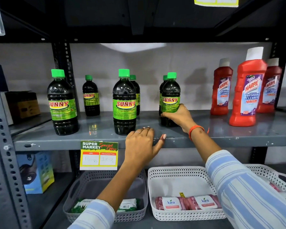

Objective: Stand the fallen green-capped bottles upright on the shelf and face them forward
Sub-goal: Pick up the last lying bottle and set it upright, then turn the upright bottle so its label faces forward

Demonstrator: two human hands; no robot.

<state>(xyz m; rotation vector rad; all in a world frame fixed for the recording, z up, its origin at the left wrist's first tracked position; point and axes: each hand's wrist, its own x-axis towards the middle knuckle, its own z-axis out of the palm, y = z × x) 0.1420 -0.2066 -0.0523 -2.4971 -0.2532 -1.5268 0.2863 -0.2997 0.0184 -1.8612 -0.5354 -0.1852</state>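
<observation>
Several dark bottles with green caps and green SUNNY labels stand upright on the grey shelf (96, 129). One stands at the left front (62, 103), a smaller-looking one behind it (90, 96), one at the middle front (124, 103) with another half hidden behind. My right hand (178, 117) grips the lower part of the right front bottle (170, 95), which is upright with its label facing me; another bottle stands hidden close behind it. My left hand (141, 142) rests flat on the shelf's front edge, fingers spread, holding nothing.
Three red Harpic bottles (247, 91) stand at the shelf's right. A yellow price tag (98, 155) hangs from the shelf edge. Below are a grey basket (106, 195) and a white basket (185, 194) with packets. Boxes sit at the left (21, 104).
</observation>
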